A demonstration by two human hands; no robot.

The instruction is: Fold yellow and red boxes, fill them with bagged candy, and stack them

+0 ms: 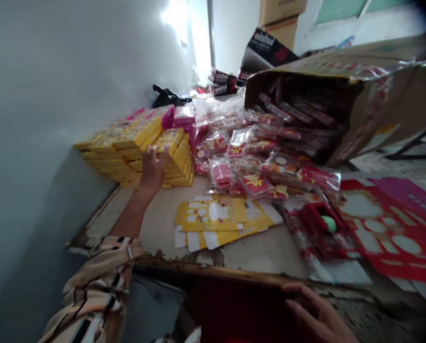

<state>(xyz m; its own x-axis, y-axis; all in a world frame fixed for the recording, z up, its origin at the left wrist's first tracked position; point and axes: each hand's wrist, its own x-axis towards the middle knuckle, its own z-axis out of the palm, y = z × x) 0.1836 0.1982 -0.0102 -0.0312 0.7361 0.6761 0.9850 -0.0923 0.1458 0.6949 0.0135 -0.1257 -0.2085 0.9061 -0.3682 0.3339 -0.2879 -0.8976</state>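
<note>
My left hand [153, 166] reaches to the near side of the stack of yellow boxes [127, 143] by the wall, thumb and fingers on the end of a yellow box [172, 138] near the top. The image is slightly blurred there. My right hand [318, 309] is below the table's front edge, its fingers stretched out and apart with nothing in them. Between the hands, flat yellow printed cartons [216, 214] lie overlapping on the table. To their right a red tape dispenser [321, 221] with a pale green roll rests on clear plastic packs.
Many clear-wrapped red and yellow packs [255, 183] spread over the table [152, 224]. They spill from a large cardboard box [373, 95] lying on its side. Red flat cartons [387, 228] lie at right. Black-printed boxes [262, 47] and a black bag [166, 97] are behind.
</note>
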